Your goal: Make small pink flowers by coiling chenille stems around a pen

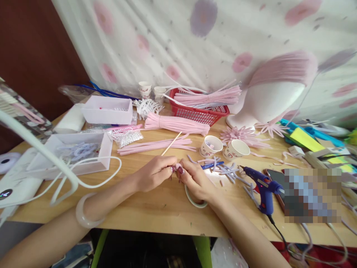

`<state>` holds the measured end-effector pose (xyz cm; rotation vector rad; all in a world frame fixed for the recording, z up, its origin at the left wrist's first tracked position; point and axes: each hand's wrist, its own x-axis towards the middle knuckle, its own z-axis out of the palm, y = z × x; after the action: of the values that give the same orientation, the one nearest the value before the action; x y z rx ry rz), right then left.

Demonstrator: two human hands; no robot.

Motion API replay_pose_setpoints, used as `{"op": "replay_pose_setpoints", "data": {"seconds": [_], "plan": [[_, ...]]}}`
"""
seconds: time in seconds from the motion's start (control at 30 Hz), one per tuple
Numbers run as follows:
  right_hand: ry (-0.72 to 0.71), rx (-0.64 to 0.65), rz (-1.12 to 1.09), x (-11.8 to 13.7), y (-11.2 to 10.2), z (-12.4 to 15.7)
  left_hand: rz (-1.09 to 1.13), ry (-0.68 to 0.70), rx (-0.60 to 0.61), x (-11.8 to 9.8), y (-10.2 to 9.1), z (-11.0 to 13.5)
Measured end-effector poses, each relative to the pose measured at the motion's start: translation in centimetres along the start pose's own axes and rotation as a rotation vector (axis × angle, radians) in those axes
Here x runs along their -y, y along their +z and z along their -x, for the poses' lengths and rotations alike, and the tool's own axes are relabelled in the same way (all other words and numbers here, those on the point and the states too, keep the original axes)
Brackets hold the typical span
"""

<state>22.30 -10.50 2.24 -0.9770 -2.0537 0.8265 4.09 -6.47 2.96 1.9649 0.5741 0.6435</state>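
Note:
My left hand (pixel 157 172) and my right hand (pixel 195 178) meet above the front of the table, fingertips pinched together. Between them shows a small pink fuzzy piece (pixel 177 166), probably pipe cleaner, mostly covered by the fingers. A thin pale stick (pixel 171 143) slants up from behind my left hand; whether that hand grips it I cannot tell. Partly hidden under my right hand is a roll of tape (pixel 192 199). Just beyond the hands lie pink pipe cleaners (pixel 156 146), and short lilac pieces (pixel 227 171) are scattered beside a blue pen (pixel 212 165).
A blue glue gun (pixel 260 186) stands at the right near a phone (pixel 276 178). Paper cups (pixel 236 149), a red basket (pixel 199 113) and a white foam head (pixel 270 96) are farther back. White boxes (pixel 107 111) and a looping white cable (pixel 111 180) occupy the left.

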Motion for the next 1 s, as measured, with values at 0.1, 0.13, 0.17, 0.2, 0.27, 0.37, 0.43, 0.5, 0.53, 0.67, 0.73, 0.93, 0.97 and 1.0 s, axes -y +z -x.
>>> {"op": "replay_pose_setpoints", "data": {"seconds": [0.1,0.13,0.17,0.2,0.27,0.37,0.43,0.5,0.53,0.67,0.73,0.93,0.97,1.0], "plan": [[0.022,0.061,0.022,0.0,-0.2,-0.1,-0.004,0.035,0.028,0.1,-0.1,-0.1],[0.022,0.08,0.033,-0.1,-0.3,-0.1,-0.002,0.052,0.04,0.2,0.0,-0.2],[0.019,0.092,0.048,-0.1,-0.3,-0.1,0.0,0.067,0.05,0.2,0.1,-0.2],[0.013,0.091,0.071,-0.2,-0.2,-0.1,-0.001,0.078,0.055,0.3,0.2,-0.3],[-0.013,0.055,0.152,-0.3,-0.2,-0.1,-0.024,0.074,0.048,0.4,0.4,-0.4],[-0.058,-0.024,0.341,-0.6,-0.2,-0.2,-0.13,0.026,-0.089,0.4,0.3,-0.4],[-0.056,-0.075,0.472,-0.8,-0.3,-0.3,-0.207,0.025,-0.229,0.3,0.1,-0.3],[-0.04,-0.117,0.572,-0.9,-0.5,-0.3,-0.247,0.044,-0.272,0.3,0.0,-0.2],[-0.039,-0.126,0.605,-0.9,-0.6,-0.3,-0.255,0.048,-0.245,0.2,-0.1,-0.2],[-0.096,-0.088,0.66,-1.2,-0.4,-0.3,-0.265,-0.011,-0.109,0.3,0.3,-0.4],[-0.121,-0.067,0.67,-1.3,-0.2,-0.3,-0.244,-0.046,-0.093,0.4,0.6,-0.5],[-0.122,-0.046,0.653,-1.8,0.0,-0.3,-0.149,-0.087,-0.093,0.4,0.8,-0.8],[-0.122,-0.036,0.657,-1.8,0.0,-0.3,-0.16,-0.096,-0.092,0.4,0.7,-0.8],[-0.125,-0.028,0.661,-1.9,0.0,-0.3,-0.171,-0.103,-0.089,0.4,0.7,-0.8]]}}
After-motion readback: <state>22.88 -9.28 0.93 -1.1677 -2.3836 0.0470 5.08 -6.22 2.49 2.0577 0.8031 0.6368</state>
